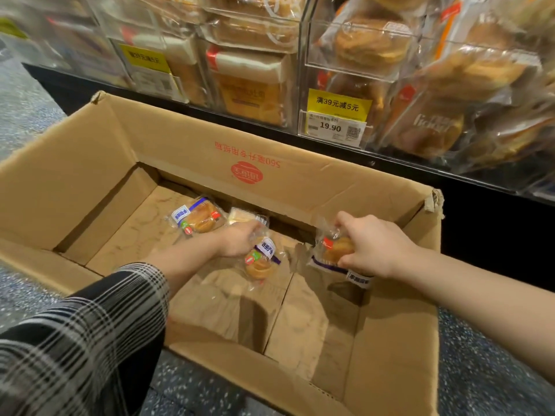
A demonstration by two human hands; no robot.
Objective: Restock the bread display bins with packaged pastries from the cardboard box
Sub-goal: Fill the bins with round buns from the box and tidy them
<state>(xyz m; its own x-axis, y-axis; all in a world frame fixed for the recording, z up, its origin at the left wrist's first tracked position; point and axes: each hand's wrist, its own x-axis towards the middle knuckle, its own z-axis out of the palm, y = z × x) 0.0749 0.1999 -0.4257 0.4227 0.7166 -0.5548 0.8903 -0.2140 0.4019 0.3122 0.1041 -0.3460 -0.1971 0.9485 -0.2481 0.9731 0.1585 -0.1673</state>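
A large open cardboard box (pixel 210 151) stands on the floor below the display bins (pixel 354 64). Both my hands reach into it. My right hand (pixel 375 244) grips a clear-wrapped pastry (pixel 332 250) near the box's right wall, lifted off the bottom. My left hand (pixel 240 240) closes on the top edge of another wrapped pastry (pixel 261 262) at the box's middle. A third pastry packet (pixel 198 219) lies on the box bottom at the back, with a pale packet (pixel 244 217) beside it, partly hidden by my left hand.
Clear acrylic bins hold packaged breads; a yellow promotion tag and a 19.90 price label (pixel 335 120) hang on the front. A black shelf base (pixel 480 223) runs behind the box. Speckled grey floor (pixel 27 112) surrounds it. My plaid left sleeve (pixel 90 331) covers the lower left.
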